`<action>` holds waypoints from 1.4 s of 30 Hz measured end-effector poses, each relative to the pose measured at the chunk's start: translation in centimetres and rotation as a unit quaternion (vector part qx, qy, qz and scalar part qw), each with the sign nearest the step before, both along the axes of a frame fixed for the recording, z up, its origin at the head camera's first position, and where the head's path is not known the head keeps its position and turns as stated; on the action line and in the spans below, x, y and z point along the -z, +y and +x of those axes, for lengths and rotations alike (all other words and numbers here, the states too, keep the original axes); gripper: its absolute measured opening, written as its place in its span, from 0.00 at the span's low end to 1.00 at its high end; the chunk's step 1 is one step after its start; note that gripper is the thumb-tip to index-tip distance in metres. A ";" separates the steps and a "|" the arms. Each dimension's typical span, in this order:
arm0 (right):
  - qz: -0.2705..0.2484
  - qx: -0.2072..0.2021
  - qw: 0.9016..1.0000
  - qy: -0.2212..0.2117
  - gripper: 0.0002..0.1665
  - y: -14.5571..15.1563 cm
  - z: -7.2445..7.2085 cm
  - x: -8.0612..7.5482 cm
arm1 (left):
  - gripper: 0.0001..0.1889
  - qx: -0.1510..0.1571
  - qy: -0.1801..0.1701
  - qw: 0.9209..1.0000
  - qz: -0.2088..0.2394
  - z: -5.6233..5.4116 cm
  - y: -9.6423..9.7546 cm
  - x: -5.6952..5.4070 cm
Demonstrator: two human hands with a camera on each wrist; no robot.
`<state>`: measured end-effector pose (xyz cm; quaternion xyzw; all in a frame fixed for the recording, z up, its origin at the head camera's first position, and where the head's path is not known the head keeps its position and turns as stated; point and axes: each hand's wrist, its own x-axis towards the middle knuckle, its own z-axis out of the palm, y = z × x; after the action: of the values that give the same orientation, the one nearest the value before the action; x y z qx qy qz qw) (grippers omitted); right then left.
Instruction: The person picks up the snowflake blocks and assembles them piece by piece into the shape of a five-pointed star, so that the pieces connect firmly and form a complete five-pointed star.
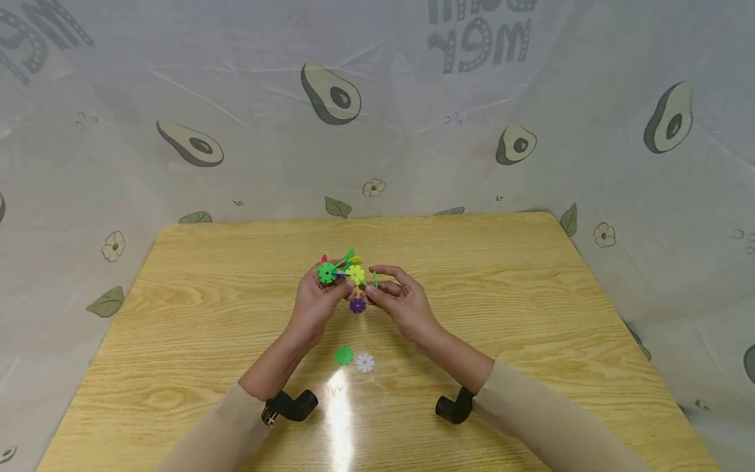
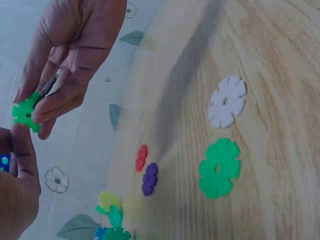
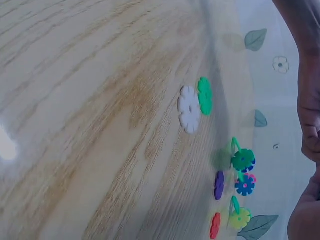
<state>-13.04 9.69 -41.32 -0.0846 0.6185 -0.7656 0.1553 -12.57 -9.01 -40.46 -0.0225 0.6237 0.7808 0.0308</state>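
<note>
In the head view my left hand (image 1: 314, 301) holds several linked notched plastic discs, with a green disc (image 1: 327, 273) and a yellow disc (image 1: 355, 274) facing up. My right hand (image 1: 407, 308) pinches a single green notched disc (image 1: 375, 279) close beside them. The left wrist view shows that pinched green disc (image 2: 22, 114) between the fingers of my right hand (image 2: 75, 55), near my left hand (image 2: 20, 195). In the right wrist view a linked cluster (image 3: 244, 160) of green, blue, pink and yellow discs appears; whether it touches the table there I cannot tell.
On the wooden table (image 1: 501, 295) lie a loose green disc (image 1: 345, 356), a white disc (image 1: 365, 362) and a purple disc (image 1: 357, 305). A red disc (image 2: 141, 158) lies near the purple one. A patterned cloth (image 1: 389, 98) hangs behind the table.
</note>
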 end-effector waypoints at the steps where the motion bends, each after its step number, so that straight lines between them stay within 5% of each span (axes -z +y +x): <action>1: 0.000 0.000 1.000 0.000 0.27 0.0 0.0 0.0 | 0.26 0.002 0.000 1.000 -0.004 0.0 -0.1 0.0; 11: -0.015 0.027 0.999 -0.015 0.27 -1.0 0.0 -0.4 | 0.25 0.001 0.015 0.999 -0.032 -0.1 -0.3 -0.2; 21: 0.073 -0.017 0.994 0.086 0.30 -0.3 -0.6 -1.1 | 0.33 0.001 0.000 1.000 -0.008 -0.7 -0.9 -0.7; 27: 0.165 -0.068 0.970 0.166 0.41 0.7 -0.8 -1.0 | 0.35 0.009 -0.007 1.000 -0.012 -0.9 -1.6 -0.8; 34: 0.263 -0.075 0.916 0.295 0.38 1.1 -0.8 -0.9 | 0.36 0.030 -0.004 0.999 -0.018 -0.7 -2.2 -0.8; 42: 0.268 -0.026 0.903 0.334 0.37 0.5 -1.3 -1.3 | 0.29 0.031 -0.036 0.998 0.031 0.4 -1.6 -0.7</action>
<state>-14.37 10.15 -40.03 -0.3070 0.8135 -0.4934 -0.0236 -12.13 -10.62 -39.74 -0.0302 0.5981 0.7970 0.0780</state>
